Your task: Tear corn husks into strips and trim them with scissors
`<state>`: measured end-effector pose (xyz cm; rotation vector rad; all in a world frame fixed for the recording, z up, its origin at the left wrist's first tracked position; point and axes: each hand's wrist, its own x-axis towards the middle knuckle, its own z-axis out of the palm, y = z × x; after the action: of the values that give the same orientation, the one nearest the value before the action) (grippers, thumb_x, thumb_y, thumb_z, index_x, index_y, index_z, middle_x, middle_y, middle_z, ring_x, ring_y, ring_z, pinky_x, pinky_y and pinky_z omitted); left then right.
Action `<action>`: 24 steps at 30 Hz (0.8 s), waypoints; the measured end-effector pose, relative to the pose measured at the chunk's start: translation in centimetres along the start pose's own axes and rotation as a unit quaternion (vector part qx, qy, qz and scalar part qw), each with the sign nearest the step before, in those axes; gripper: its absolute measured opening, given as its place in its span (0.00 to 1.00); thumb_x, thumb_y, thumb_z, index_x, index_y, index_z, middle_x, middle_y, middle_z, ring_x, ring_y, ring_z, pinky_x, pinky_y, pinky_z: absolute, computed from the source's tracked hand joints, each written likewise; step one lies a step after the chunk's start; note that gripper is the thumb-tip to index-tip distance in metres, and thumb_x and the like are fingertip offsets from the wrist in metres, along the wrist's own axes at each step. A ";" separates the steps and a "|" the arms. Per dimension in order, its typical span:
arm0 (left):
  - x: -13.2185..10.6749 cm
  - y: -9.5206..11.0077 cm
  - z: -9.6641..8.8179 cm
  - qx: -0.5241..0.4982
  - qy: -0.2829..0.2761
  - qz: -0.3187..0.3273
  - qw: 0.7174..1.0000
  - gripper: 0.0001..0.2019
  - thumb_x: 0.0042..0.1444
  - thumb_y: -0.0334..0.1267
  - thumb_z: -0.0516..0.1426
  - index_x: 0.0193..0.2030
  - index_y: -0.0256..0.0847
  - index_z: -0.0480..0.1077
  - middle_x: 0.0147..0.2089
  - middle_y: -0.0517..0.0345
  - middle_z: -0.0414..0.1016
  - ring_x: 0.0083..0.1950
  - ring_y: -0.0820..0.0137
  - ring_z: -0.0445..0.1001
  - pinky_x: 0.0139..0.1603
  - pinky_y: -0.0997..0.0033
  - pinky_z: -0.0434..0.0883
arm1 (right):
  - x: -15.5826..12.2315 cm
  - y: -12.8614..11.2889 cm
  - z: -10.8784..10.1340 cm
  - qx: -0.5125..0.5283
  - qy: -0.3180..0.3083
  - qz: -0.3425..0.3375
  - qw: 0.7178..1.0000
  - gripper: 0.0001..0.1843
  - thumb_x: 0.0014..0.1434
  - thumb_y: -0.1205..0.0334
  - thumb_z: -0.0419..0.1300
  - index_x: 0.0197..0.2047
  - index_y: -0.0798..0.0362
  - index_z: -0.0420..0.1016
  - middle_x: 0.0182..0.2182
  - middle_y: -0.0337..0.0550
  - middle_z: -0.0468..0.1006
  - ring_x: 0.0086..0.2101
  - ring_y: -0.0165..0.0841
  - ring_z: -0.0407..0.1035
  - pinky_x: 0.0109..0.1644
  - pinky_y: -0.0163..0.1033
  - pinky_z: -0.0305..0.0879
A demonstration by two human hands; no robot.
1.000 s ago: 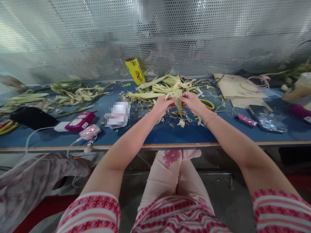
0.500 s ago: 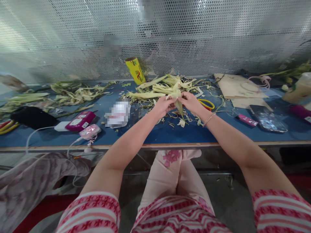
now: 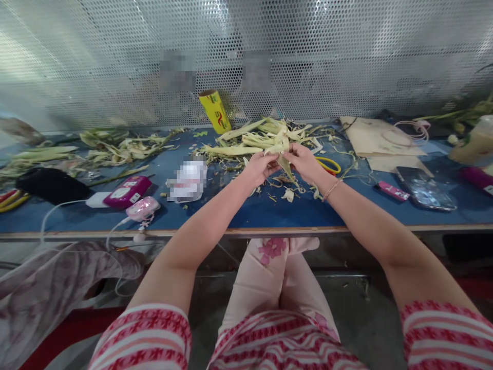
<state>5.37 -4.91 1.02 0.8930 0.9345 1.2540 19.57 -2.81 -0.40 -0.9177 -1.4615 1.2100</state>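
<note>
One heap of husks [image 3: 123,148] lies at left, then one tube [image 3: 216,112], then a second heap [image 3: 256,141] — both heaps loose, worked or not I cannot tell. Just in front, the left hand [image 3: 264,167] and right hand [image 3: 302,162] pinch one strip [image 3: 284,163] between them — seemingly unfinished; no completed piece is discernible. Farther right: one phone [image 3: 427,189].

I watch through one camera worn on the person's head, facing forward and down. It sits close above the red-and-white patterned fabric shirt [image 3: 277,341] and looks out along both bare arms [image 3: 188,236] to the left hand [image 3: 263,167] and right hand [image 3: 303,161] near mid-frame. Its wide view spans a long blue tabletop [image 3: 296,218]; a grey perforated metal panel [image 3: 339,61] fills the top.
</note>
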 end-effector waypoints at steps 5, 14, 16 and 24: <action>0.4 -0.2 -0.4 0.014 0.003 0.018 1.000 0.12 0.55 0.28 0.63 0.24 0.37 0.66 0.22 0.61 0.71 0.25 0.78 0.70 0.39 0.71 0.74 | 0.1 0.0 0.0 0.005 0.003 -0.001 1.000 0.10 0.55 0.59 0.67 0.32 0.51 0.69 0.30 0.36 0.73 0.31 0.28 0.68 0.35 0.34 0.69; 0.2 -0.2 -0.5 0.067 -0.041 0.040 0.996 0.09 0.47 0.33 0.69 0.30 0.36 0.72 0.25 0.62 0.75 0.30 0.75 0.76 0.42 0.70 0.74 | 0.1 -0.7 -0.2 0.002 0.019 0.025 1.000 0.08 0.53 0.66 0.68 0.31 0.52 0.70 0.28 0.37 0.75 0.29 0.27 0.69 0.37 0.35 0.71; 0.1 -0.2 -0.4 0.081 -0.044 0.038 0.995 0.09 0.46 0.32 0.69 0.30 0.36 0.73 0.25 0.61 0.76 0.30 0.75 0.75 0.39 0.72 0.73 | 0.1 -0.5 -0.3 -0.009 0.027 0.022 0.999 0.09 0.53 0.66 0.68 0.31 0.52 0.70 0.27 0.36 0.74 0.29 0.27 0.69 0.36 0.35 0.71; 0.3 -0.6 -0.6 0.080 -0.019 0.034 0.996 0.09 0.52 0.31 0.65 0.26 0.37 0.69 0.23 0.63 0.72 0.25 0.77 0.70 0.35 0.72 0.72 | 0.2 0.0 -0.5 -0.059 0.021 -0.028 0.998 0.18 0.50 0.53 0.72 0.29 0.51 0.68 0.28 0.37 0.72 0.31 0.30 0.69 0.35 0.36 0.70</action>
<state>5.06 -4.68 0.22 1.0774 0.9919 1.2280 20.04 -2.48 -0.37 -0.9695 -1.5274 1.0656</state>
